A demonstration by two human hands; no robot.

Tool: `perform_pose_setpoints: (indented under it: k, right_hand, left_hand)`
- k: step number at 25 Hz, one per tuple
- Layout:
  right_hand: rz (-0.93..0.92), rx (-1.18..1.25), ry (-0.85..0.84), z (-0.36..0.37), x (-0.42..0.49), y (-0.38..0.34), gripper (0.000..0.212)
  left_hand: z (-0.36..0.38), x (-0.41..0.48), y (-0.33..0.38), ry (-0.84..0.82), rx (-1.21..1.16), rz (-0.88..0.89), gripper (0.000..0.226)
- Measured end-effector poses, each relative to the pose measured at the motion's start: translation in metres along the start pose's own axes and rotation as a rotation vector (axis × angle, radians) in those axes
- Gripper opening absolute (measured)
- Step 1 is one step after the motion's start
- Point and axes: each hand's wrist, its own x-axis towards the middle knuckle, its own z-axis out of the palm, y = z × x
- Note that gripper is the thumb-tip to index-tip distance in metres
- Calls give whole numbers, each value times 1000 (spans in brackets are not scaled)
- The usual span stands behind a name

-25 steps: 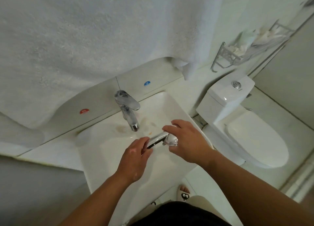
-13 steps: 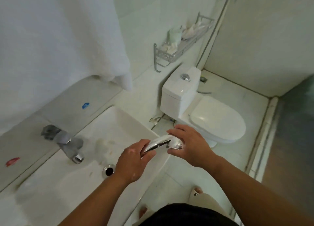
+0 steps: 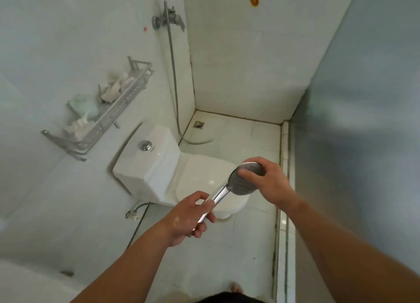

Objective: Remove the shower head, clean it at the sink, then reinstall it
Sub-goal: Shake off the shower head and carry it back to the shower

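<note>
Toilet (image 3: 159, 166) behind: left hand (image 3: 186, 218) clasps the shower head (image 3: 238, 185) handle, right hand (image 3: 270, 182) pinches its part-hidden rim.

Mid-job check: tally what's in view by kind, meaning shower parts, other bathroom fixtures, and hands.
Shower parts: 3 (shower head, hose, wall valve)
Other fixtures: 3 (toilet, wall rack, floor drain)
Hands: 2 (left hand grips the handle, right hand holds the head's rim)
Total: 8

Tiled floor (image 3: 241, 257) under your feet, white toilet (image 3: 159, 170) standing at 11 o'clock, floor drain (image 3: 198, 124) at 12 o'clock, shower hose (image 3: 197, 142) end lying near it.
</note>
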Motion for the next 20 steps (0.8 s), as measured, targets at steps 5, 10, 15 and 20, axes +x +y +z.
perform_pose_setpoints:
  k: [5, 10, 15, 20]
  right_hand:
    - [190, -101, 67, -50, 100, 19, 36]
    - [296, 11, 183, -90, 206, 25, 37]
    - [430, 559, 193, -126, 288, 14, 31]
    - [473, 533, 40, -107, 378, 20, 24]
  left_hand:
    - [16, 85, 51, -30, -82, 13, 23]
    - [8, 198, 99, -34, -204, 93, 21]
    - [21, 294, 184, -137, -477, 119, 24]
    - [24, 377, 238, -70, -480, 116, 23]
